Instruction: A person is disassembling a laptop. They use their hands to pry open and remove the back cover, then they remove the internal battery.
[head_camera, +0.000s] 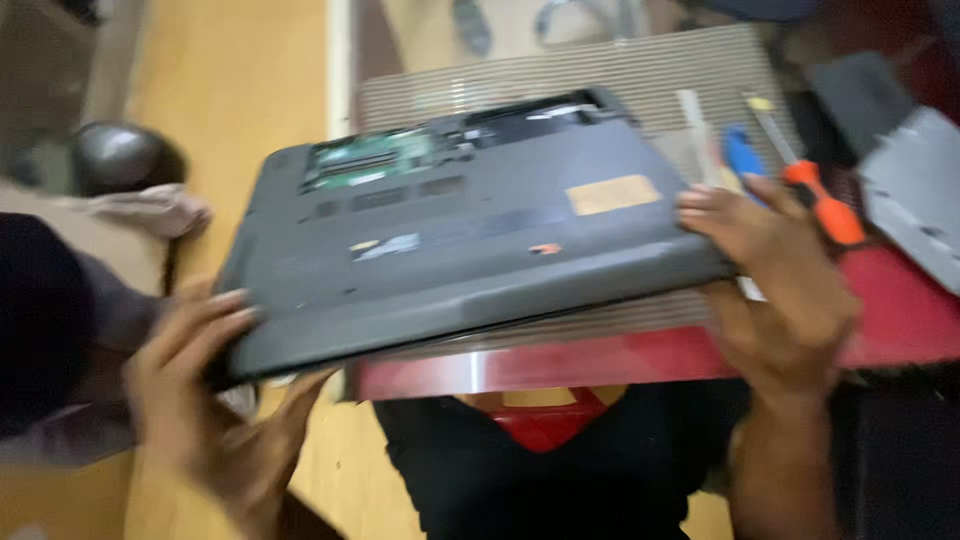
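Note:
A dark grey laptop is held upside down and tilted above a red table, its underside facing me. An open bay near its far edge shows a green circuit board. My left hand grips its near left corner from below. My right hand clasps its right edge. The picture is blurred by motion.
A ribbed grey mat lies on the table under the laptop. An orange-handled screwdriver, a blue tool and a grey panel lie at the right. Wooden floor shows at the left, with a dark round object.

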